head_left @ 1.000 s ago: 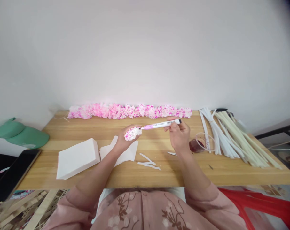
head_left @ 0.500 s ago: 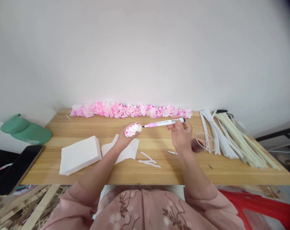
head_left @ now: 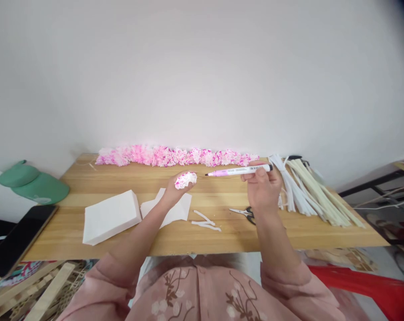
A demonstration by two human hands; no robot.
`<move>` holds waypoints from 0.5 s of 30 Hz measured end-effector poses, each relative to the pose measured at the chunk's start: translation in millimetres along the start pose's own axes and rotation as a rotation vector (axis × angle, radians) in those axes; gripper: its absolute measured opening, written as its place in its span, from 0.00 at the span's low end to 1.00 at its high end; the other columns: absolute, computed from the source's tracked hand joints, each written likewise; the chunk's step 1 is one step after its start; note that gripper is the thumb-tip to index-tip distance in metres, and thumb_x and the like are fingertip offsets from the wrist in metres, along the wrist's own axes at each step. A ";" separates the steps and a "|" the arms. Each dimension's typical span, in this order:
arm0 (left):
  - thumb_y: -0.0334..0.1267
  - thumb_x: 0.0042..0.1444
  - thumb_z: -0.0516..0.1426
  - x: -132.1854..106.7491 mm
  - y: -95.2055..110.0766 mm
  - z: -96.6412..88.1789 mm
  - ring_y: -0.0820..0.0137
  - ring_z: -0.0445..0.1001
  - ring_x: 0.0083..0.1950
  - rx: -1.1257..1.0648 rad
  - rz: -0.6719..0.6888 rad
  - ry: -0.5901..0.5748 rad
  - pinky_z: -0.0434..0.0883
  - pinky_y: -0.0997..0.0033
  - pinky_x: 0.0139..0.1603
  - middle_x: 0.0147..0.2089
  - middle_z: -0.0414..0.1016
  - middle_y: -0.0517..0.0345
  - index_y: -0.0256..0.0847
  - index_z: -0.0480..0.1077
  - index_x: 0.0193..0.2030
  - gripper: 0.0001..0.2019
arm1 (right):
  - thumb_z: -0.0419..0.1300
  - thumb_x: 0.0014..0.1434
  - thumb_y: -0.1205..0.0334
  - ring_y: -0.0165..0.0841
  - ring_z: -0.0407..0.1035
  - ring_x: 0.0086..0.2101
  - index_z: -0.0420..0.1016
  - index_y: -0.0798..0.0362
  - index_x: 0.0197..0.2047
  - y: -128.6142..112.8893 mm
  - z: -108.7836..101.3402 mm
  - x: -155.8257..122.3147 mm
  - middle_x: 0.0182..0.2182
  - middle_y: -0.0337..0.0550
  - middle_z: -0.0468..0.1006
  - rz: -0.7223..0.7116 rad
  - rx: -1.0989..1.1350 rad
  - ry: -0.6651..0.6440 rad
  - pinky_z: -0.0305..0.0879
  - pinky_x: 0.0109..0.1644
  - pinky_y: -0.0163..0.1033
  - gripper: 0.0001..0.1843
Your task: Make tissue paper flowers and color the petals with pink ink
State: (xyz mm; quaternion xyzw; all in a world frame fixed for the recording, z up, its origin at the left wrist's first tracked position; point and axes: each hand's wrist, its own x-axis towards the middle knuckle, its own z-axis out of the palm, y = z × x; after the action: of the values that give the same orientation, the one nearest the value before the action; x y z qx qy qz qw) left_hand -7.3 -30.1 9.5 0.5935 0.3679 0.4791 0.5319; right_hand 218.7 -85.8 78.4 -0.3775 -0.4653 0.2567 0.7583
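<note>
The left hand (head_left: 170, 191) curls round a ruffled white-and-pink flower (head_left: 185, 180) above the table (head_left: 218, 196), gripping low, presumably to leave its top exposed. The right hand (head_left: 264, 189) pinches a marker (head_left: 238, 170) near its rear end, which lets the tip point at the flower, just apart from it. Whether a stem lies inside the left fist is hidden. Beneath are loose strips (head_left: 205, 226) and scissors (head_left: 238, 211), within easy reach; similar flowers (head_left: 175, 157) line the wall (head_left: 202, 80), seemingly out of the way.
</note>
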 end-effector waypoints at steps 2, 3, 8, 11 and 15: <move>0.42 0.48 0.64 0.1 -0.1 1.6 0.60 0.77 0.48 -0.031 -0.029 -0.019 0.73 0.60 0.50 0.50 0.78 0.44 0.36 0.74 0.48 0.21 | 0.66 0.52 0.52 0.27 0.65 0.22 0.76 0.50 0.36 0.6 -2.2 -5.6 0.20 0.32 0.70 0.020 -0.015 0.017 0.62 0.30 0.37 0.11; 0.42 0.47 0.64 0.1 0.0 2.4 0.60 0.77 0.48 -0.049 -0.040 -0.032 0.73 0.60 0.51 0.50 0.78 0.44 0.36 0.74 0.48 0.21 | 0.66 0.52 0.53 0.27 0.65 0.22 0.76 0.50 0.36 2.4 -3.1 -9.0 0.20 0.32 0.70 0.035 -0.020 0.028 0.62 0.30 0.37 0.11; 0.44 0.45 0.65 -1.7 3.1 4.5 0.58 0.76 0.51 -0.072 -0.074 -0.067 0.72 0.58 0.53 0.50 0.78 0.45 0.36 0.74 0.47 0.22 | 0.66 0.53 0.54 0.27 0.65 0.22 0.76 0.50 0.35 11.4 -4.3 -23.6 0.19 0.32 0.70 0.096 -0.028 0.033 0.61 0.30 0.36 0.10; 0.45 0.44 0.66 -3.0 6.1 4.5 0.57 0.76 0.51 -0.069 -0.092 -0.063 0.72 0.57 0.54 0.49 0.79 0.45 0.35 0.73 0.48 0.25 | 0.65 0.54 0.53 0.27 0.64 0.22 0.77 0.51 0.35 13.1 -2.1 -26.1 0.19 0.32 0.70 0.104 -0.060 0.015 0.61 0.30 0.36 0.10; 0.45 0.43 0.67 -2.9 7.6 4.9 0.57 0.76 0.51 -0.083 -0.083 -0.068 0.71 0.55 0.55 0.49 0.79 0.45 0.35 0.73 0.47 0.24 | 0.64 0.54 0.53 0.27 0.64 0.23 0.77 0.51 0.36 17.1 1.8 -23.5 0.19 0.33 0.70 0.113 -0.131 -0.021 0.61 0.29 0.36 0.11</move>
State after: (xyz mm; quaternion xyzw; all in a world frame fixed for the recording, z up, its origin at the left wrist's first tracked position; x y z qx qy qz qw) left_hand -3.9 -35.5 16.6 0.5709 0.3538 0.4511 0.5877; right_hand 206.2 -92.6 53.0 -0.4492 -0.4668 0.2720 0.7116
